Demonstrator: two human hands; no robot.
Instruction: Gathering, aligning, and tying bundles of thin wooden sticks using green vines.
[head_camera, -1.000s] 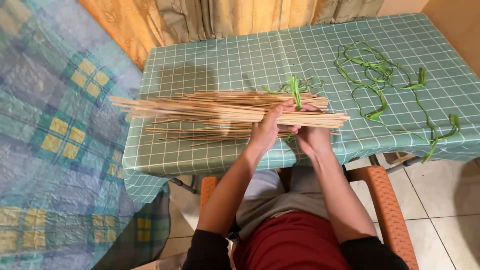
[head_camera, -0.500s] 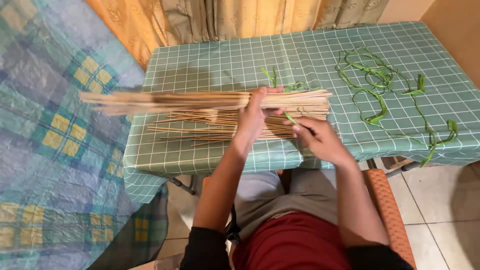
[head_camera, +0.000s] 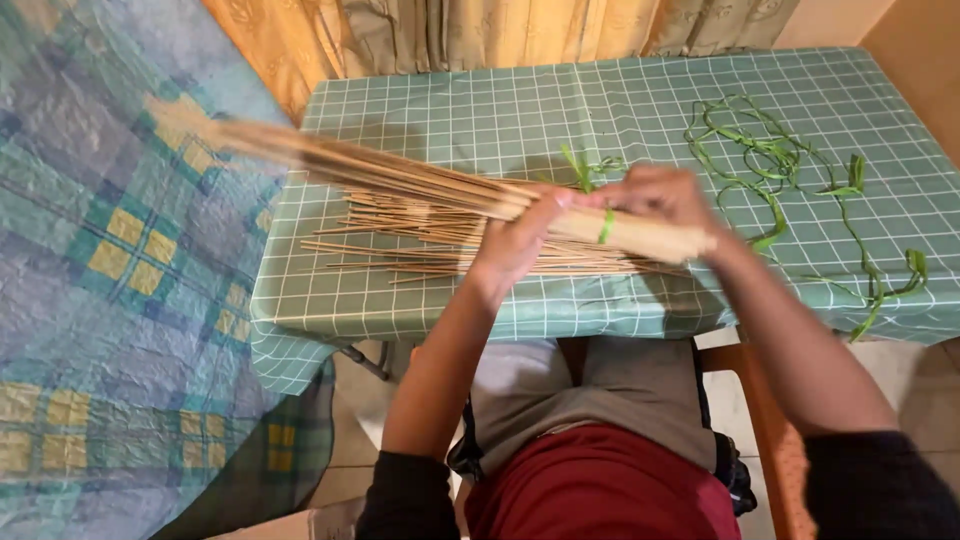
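Note:
A long bundle of thin pale sticks (head_camera: 400, 175) is lifted above the table, its far end tilted up to the left and blurred. My left hand (head_camera: 520, 235) grips the bundle near its middle. My right hand (head_camera: 655, 195) closes on the thick end, where a green strip (head_camera: 605, 225) is wrapped around the sticks. More green strip (head_camera: 585, 165) sticks up behind my hands. Loose sticks (head_camera: 420, 245) lie flat on the table under the bundle.
The table wears a green checked cloth (head_camera: 520, 100). A tangle of green strips (head_camera: 770, 160) lies at the right, trailing to the front edge. A blue and yellow patterned cover (head_camera: 110, 280) fills the left. Curtains (head_camera: 480, 30) hang behind. I sit on an orange chair (head_camera: 770, 440).
The bundle has swung from level to tilted, its left end rising. My right hand has moved up from the table onto the thick end at the green tie.

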